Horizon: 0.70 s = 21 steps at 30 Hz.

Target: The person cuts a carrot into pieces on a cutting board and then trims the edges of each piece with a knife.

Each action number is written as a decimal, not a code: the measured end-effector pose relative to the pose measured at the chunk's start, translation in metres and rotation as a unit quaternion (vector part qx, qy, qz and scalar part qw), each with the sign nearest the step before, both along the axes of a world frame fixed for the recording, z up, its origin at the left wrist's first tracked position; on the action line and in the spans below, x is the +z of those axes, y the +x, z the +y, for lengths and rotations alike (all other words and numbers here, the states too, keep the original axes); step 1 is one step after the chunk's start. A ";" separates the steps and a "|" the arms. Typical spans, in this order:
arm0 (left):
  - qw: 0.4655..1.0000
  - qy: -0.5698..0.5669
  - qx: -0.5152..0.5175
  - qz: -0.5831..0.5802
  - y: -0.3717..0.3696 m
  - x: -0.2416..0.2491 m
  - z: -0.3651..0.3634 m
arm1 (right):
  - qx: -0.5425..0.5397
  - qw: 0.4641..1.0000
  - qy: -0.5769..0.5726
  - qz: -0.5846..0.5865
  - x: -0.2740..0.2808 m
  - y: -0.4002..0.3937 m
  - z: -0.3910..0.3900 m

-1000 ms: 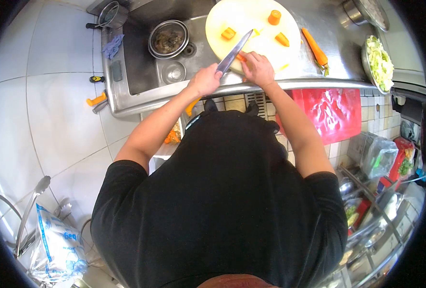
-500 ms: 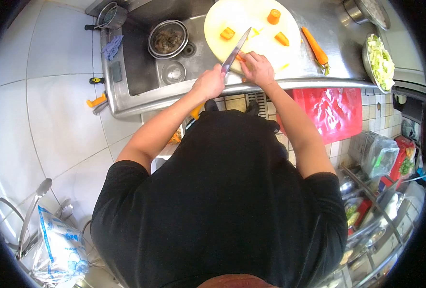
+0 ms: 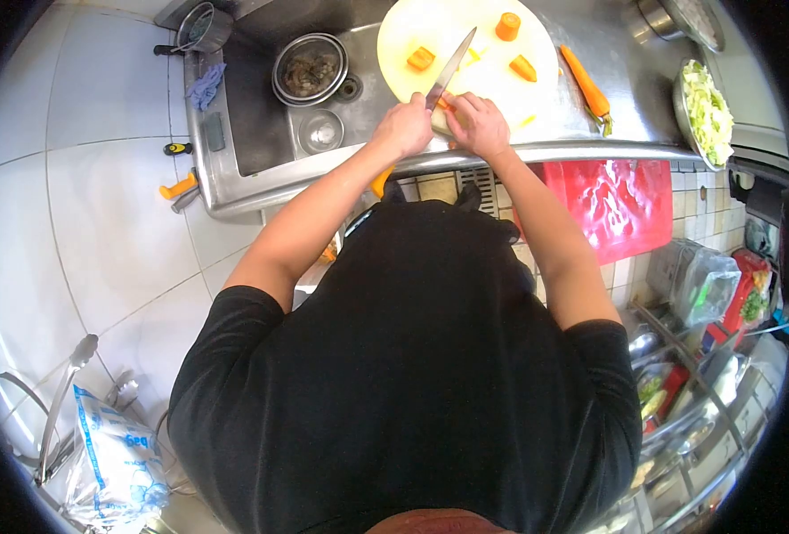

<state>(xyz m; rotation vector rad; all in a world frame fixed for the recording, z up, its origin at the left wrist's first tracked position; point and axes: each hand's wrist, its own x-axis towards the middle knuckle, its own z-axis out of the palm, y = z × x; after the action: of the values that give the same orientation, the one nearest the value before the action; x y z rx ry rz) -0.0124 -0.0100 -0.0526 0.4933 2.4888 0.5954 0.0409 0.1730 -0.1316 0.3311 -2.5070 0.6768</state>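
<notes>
My left hand (image 3: pixel 405 127) is closed around the handle of a kitchen knife (image 3: pixel 452 69). Its long blade points up and to the right over a round, pale yellow cutting board (image 3: pixel 403 40). Close beside the blade, the bent fingers of my right hand (image 3: pixel 479 125) press a piece of carrot (image 3: pixel 445 101) against the board near its front edge. My fingers hide most of that piece. Farther back on the board are a carrot chunk standing on end (image 3: pixel 507 27), a cut piece on the left (image 3: pixel 421 59) and another cut piece on the right (image 3: pixel 523 68).
A whole carrot (image 3: pixel 585 82) lies right of the board on the steel counter. A bowl of shredded cabbage (image 3: pixel 706 116) stands at the far right. Left of the board, the sink (image 3: pixel 256 133) holds a metal bowl (image 3: pixel 279 89) with food. Below the counter is a red board (image 3: pixel 612 209).
My left hand and the knife have shifted right and slightly up, bringing the handle closer to my right hand. My right hand stays nearly in place on the carrot piece.
</notes>
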 end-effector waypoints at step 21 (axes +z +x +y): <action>0.984 0.089 -0.005 -0.153 -0.016 -0.015 -0.031 | -0.003 1.000 -0.016 -0.006 0.000 0.001 -0.001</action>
<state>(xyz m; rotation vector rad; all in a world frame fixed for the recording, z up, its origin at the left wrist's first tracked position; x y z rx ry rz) -0.0283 -0.0407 -0.0676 0.4433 2.1517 0.8285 0.0422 0.1715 -0.1318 0.3095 -2.5058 0.7175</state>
